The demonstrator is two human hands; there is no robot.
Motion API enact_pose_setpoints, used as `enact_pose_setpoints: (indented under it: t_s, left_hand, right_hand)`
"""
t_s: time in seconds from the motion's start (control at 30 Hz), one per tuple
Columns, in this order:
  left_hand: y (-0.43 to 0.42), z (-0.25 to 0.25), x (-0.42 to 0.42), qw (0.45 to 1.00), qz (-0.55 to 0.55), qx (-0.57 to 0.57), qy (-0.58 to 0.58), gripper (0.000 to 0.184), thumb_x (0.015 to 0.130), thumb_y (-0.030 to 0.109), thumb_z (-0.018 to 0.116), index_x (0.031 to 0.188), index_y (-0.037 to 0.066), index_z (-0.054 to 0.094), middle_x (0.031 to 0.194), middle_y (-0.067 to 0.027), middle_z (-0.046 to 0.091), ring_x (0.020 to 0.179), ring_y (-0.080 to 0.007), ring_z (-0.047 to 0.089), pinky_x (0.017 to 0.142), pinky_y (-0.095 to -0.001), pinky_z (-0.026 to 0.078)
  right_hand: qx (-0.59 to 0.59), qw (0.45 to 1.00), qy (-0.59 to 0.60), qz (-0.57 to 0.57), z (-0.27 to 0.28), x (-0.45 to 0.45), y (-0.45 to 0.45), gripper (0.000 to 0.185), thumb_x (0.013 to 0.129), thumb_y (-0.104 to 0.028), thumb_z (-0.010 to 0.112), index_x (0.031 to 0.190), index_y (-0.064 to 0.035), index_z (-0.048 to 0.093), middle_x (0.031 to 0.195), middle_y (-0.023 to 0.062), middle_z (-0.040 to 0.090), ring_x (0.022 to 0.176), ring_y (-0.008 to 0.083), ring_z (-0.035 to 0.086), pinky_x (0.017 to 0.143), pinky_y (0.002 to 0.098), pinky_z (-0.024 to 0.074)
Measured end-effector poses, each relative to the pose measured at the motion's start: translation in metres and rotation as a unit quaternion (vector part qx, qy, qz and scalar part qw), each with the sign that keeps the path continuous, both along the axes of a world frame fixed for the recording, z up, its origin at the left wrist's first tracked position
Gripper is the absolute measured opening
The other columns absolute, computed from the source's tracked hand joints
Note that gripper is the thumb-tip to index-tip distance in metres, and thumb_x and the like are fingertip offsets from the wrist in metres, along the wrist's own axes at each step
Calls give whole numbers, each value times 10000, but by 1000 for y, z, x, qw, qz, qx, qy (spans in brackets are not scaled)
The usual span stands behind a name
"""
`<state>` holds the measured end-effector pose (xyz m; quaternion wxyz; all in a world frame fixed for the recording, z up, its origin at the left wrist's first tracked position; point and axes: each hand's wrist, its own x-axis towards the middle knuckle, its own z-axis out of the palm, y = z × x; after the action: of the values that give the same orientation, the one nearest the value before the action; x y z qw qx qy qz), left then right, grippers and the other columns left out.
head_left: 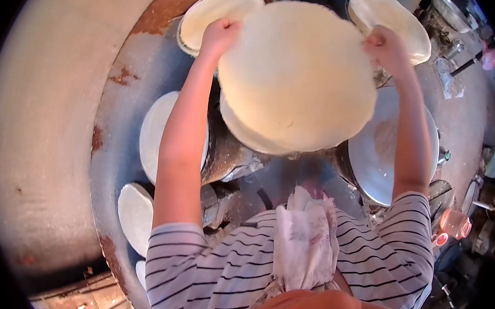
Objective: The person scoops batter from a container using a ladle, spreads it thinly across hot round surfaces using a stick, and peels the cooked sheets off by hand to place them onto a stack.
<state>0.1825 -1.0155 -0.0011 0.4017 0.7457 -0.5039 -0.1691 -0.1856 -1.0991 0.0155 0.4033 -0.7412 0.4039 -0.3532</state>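
A large, thin, round sheet of pale flatbread point(299, 78) hangs between my hands, its face spread toward me. My left hand point(220, 36) is closed on its upper left edge. On the opposite side, my right hand point(386, 47) pinches the upper right edge. Below the sheet, the rim of another round, pale surface point(243, 132) peeks out; the sheet hides the rest. Behind my left hand lies a pale round stack point(214, 11), and a similar round stack point(391, 24) lies behind my right hand.
A wide grey round pan point(394, 147) sits below my right forearm. Pale discs point(160, 131) line the left side, beside a curved metal surface with rust patches point(163, 11). A pinkish plastic jar point(456, 223) and clutter stand at the right.
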Motion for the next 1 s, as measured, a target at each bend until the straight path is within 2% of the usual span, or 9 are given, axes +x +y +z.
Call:
enact_pose_setpoints:
  t_s: [0.2,0.43,0.53,0.63,0.67,0.77,0.8,0.9,1.0]
  left_hand:
    - [-33,-55,0,996,-36,-6,87,267,841,261,637,883,-1,670,761,-19,662,670,-93,579,622,-275,459]
    - [-109,-60,-154,975,-209,-19,76,283,821,310,635,904,42,677,766,-63,672,687,-158,613,662,-294,468]
    - [-134,-70,-256,961,-259,-14,99,280,815,292,622,966,60,666,874,-124,669,803,-255,636,734,-356,482]
    - [-149,-127,-327,944,-268,-161,-105,299,845,258,618,1040,33,636,878,-90,644,830,-232,609,750,-333,476]
    - [-125,-122,-336,936,-314,-128,-90,304,830,251,588,1083,86,620,1036,-161,599,958,-351,572,813,-427,468]
    - [-34,-134,-358,854,-505,-111,-58,286,775,113,608,1059,86,629,1038,-136,593,982,-326,556,853,-408,450]
    - [0,-147,-366,824,-546,-121,-92,306,769,118,623,1072,74,624,1090,-134,586,1029,-312,544,885,-406,440]
    - [52,-159,-400,757,-613,-150,-167,361,769,167,637,1114,68,605,1190,-116,558,1133,-292,499,951,-411,406]
    - [62,-168,-405,724,-641,-125,-223,386,781,219,631,1129,57,591,1222,-107,548,1173,-285,482,970,-410,395]
  right_hand:
    - [34,998,42,-42,-17,-9,-5,292,787,-58,652,668,-75,386,610,1,504,525,52,477,460,239,397]
    - [90,971,14,-223,-12,-172,35,287,795,-78,681,677,-96,420,660,-27,528,570,39,487,481,210,407]
    - [-70,933,178,-306,-21,-257,28,313,795,-166,687,690,-36,422,616,76,517,551,169,505,531,304,421]
    - [-164,804,397,-410,-53,-329,50,321,801,-273,677,742,-17,492,668,173,534,588,261,540,550,349,403]
    - [-109,810,382,-432,-67,-345,76,266,793,-262,688,818,-40,544,689,166,553,593,249,553,548,342,412]
    - [-53,858,219,-462,-139,-345,189,339,785,-171,704,1107,-125,609,761,124,623,584,186,562,554,306,447]
    - [98,866,158,-464,-135,-321,231,506,793,-89,681,1272,-162,534,818,80,648,620,141,550,598,291,474]
    - [156,871,-28,-464,-214,-306,351,403,846,-47,630,1243,-68,564,851,-17,594,697,47,499,600,208,426]
    - [246,826,-81,-501,-194,-257,407,333,863,-55,617,1195,-57,603,837,-49,572,653,27,460,575,189,397]
